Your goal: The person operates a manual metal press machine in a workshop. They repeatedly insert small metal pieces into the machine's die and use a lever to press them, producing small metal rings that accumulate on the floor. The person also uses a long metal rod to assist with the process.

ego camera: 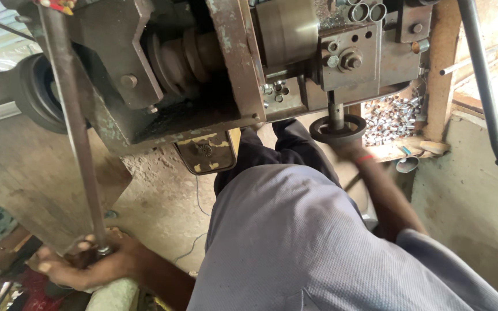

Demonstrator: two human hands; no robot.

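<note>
The left hand (90, 262) is closed around the lower end of a long steel bar (73, 126), fingers wrapped about it low at the left of the view. The bar's long axis runs steeply up and away from this hand, leaning slightly left, to the top edge of the view, where it passes in front of the grey body of the machine (203, 63).

The right hand (347, 147) is at a dark round handwheel (338, 128) under the machine's right part; the hand touches the wheel's near rim, but its fingers are hidden, so I cannot tell how firmly it grips. A red band (364, 158) circles that wrist. The wheel lies flat, its short shaft pointing straight up into the machine.

Just beyond the right hand, a heap of small shiny metal sleeves (390, 118) fills a wooden bin. Between the two hands hangs a worn yellow and black plate (206, 152), roughly rectangular, its print too scuffed to make out. Right of the right hand, a second steel rod (482, 80) slants downward.
</note>
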